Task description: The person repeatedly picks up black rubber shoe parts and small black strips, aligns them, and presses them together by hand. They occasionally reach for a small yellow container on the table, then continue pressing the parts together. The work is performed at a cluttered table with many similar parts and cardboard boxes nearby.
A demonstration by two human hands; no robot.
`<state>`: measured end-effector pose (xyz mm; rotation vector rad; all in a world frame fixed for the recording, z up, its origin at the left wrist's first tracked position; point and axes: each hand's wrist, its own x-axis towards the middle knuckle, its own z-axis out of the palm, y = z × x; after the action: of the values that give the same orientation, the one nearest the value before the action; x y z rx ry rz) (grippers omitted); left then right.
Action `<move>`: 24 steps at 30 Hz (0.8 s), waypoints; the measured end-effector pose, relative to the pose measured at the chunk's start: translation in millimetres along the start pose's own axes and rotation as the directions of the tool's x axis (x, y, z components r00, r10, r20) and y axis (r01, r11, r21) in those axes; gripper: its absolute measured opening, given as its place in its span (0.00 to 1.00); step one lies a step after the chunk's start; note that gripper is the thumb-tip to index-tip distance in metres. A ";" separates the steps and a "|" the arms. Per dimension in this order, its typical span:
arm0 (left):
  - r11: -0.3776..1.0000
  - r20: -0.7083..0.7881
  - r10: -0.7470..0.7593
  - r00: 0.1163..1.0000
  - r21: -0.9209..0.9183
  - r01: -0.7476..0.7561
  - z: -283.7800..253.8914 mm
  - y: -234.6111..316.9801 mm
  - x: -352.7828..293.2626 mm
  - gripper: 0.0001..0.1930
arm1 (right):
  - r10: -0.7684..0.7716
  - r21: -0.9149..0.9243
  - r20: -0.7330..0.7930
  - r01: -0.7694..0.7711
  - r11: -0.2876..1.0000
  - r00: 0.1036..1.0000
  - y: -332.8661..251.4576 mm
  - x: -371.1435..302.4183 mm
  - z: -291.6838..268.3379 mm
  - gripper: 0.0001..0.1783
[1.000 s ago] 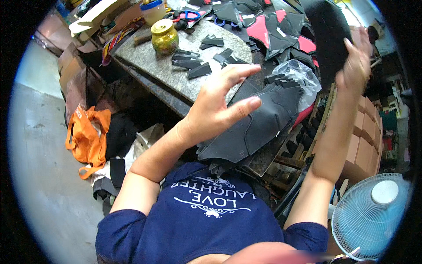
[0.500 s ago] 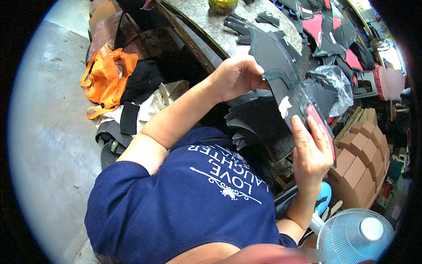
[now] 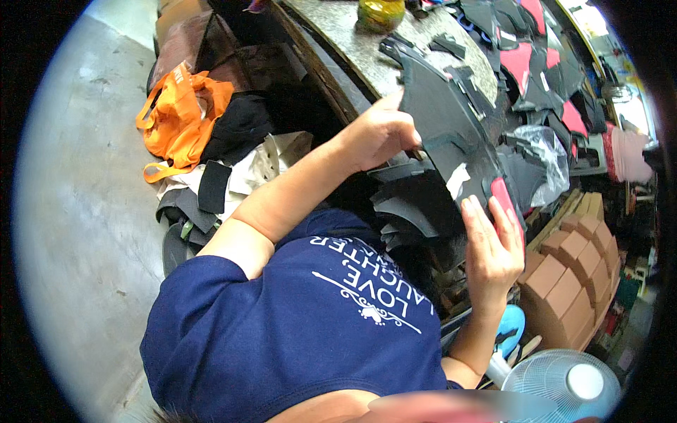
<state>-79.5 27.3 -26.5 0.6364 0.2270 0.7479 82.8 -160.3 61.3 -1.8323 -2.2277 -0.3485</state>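
Note:
A long dark grey panel [image 3: 444,120], flat and curved at the edge, is held up in front of me between both hands. It carries a pink patch [image 3: 502,194] at its lower end and a small white scrap or tag [image 3: 458,180] near its edge. My left hand [image 3: 381,134] grips the panel's left edge, closed with the thumb toward the upper part. Around the lower end my right hand [image 3: 496,247] is closed, its fingers lying over the front by the pink patch; its thumb is hidden.
Beyond the panel, a speckled table [image 3: 338,35] bears dark cut pieces and a yellow-green jar [image 3: 381,14]. Similar black and pink pieces [image 3: 518,63] pile up at far right. Stacked brown blocks [image 3: 564,282] and a fan [image 3: 564,384] stand right; an orange bag [image 3: 183,120] lies left.
The panel has turned a little and now shows more of its broad face. My right hand has shifted slightly left along with it. Both hands keep hold.

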 end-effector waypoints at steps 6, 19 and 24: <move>0.987 0.070 0.153 0.986 0.032 -0.155 -4.9 5.4 3.6 0.30 | -0.095 -0.213 -0.111 0.069 0.975 0.989 28.3 13.9 -5.6 0.18; 0.916 -0.254 0.202 0.946 0.390 -0.091 -22.2 -3.8 -1.2 0.14 | -0.169 -0.089 -0.042 0.165 0.982 0.985 54.5 37.0 30.7 0.23; 0.659 -0.192 0.394 0.899 0.741 -0.131 -37.3 -7.3 6.8 0.30 | -0.137 0.191 0.112 0.114 0.975 0.984 48.5 65.2 3.5 0.35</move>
<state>-85.8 45.0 -60.3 1.3146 0.7901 1.0664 118.1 -89.7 81.0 -1.6642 -2.3767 -0.0466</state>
